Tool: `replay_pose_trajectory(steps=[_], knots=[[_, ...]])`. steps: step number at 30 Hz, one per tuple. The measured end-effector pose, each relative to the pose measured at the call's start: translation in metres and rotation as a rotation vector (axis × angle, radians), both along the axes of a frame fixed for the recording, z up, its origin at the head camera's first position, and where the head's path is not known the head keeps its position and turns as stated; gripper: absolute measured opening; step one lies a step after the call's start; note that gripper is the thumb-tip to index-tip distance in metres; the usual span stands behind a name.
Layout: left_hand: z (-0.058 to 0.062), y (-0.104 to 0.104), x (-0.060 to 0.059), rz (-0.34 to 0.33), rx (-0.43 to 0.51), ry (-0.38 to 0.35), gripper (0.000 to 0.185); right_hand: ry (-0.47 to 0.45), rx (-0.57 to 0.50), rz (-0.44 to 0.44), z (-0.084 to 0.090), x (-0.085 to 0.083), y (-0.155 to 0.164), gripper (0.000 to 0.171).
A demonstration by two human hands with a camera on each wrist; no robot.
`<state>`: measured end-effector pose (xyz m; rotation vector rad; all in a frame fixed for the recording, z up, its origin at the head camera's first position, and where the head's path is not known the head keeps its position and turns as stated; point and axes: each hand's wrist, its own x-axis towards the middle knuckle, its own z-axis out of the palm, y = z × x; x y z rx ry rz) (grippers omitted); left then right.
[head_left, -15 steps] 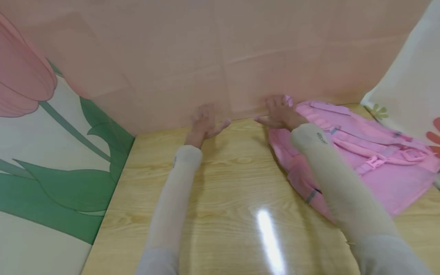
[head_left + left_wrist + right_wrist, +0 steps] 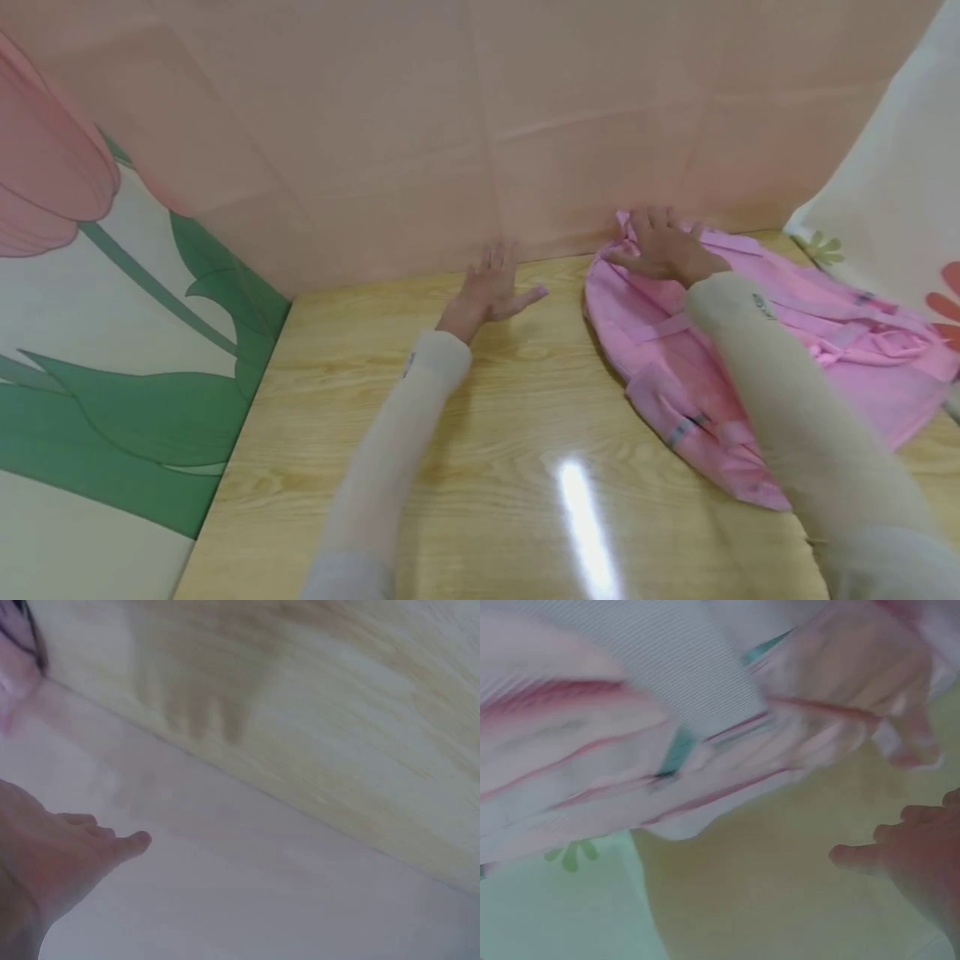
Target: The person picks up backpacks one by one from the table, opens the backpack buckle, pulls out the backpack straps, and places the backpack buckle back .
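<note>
A pink backpack [image 2: 660,350] lies flat on the right of the wooden table, its straps and a buckle on the upper side. My right hand [image 2: 667,250] is over the far end of the bag, fingers spread and straight; whether it touches the cloth I cannot tell. In the right wrist view the hand [image 2: 919,855] shows at the right edge, apart from the bag's straps [image 2: 697,682]. Left of the bag, my left hand [image 2: 491,287] hovers over the table near the back wall, fingers extended, holding nothing. The left wrist view shows that hand [image 2: 64,859] with its shadow on the table.
The wooden table [image 2: 360,400] meets a pinkish-beige back wall [image 2: 375,150]. On the left stands a panel [image 2: 112,417] printed with tulips and green leaves. A white panel with flower prints [image 2: 885,167] borders the right side. A light reflection lies on the tabletop.
Both hands have moved to the right. My right hand has passed further over the backpack, whose near-left side now lies spread out more. My left hand has come closer to the bag.
</note>
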<state>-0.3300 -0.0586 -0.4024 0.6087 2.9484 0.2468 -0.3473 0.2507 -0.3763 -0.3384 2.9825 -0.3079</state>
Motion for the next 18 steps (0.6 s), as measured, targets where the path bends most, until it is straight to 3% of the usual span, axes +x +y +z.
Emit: replay_pose_trajectory(steps=[8, 12, 18], knots=[[-0.007, 0.052, 0.028, -0.135, -0.006, -0.002, 0.099, 0.012, -0.035, -0.040, 0.005, 0.002, 0.070, 0.105], [-0.007, 0.079, 0.041, -0.197, -0.025, 0.017, 0.099, 0.010, -0.039, -0.115, 0.000, 0.007, 0.112, 0.106], [-0.011, 0.106, 0.062, -0.256, -0.099, 0.014, 0.100, -0.088, -0.061, -0.203, -0.009, 0.023, 0.161, 0.110]])
